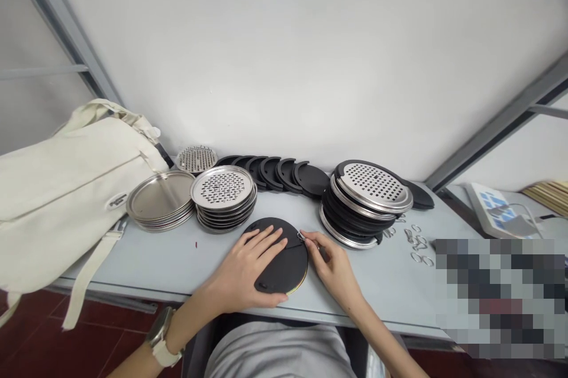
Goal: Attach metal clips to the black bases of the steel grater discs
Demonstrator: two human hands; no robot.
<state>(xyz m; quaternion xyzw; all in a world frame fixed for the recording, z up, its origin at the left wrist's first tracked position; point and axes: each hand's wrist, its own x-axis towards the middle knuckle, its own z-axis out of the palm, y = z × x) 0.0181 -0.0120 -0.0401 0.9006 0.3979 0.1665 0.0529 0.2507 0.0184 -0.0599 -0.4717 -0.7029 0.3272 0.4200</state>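
Observation:
A round black disc (284,265) lies flat near the table's front edge, with a thin yellowish rim showing at its lower right. My left hand (252,265) rests on it, fingers spread, the thumb at its lower edge. At the disc's upper right, my right hand (327,262) pinches a small metal ring (301,236) between thumb and forefinger. Right of the hands stands a tall stack of black and steel discs (366,206), topped by a perforated plate. Several loose metal rings (417,242) are scattered farther right.
Steel plates (160,200) and grater discs (223,194) are stacked at the left, beside a cream bag (71,189). A row of overlapping black discs (270,174) lies along the wall. Pixelation covers the lower right.

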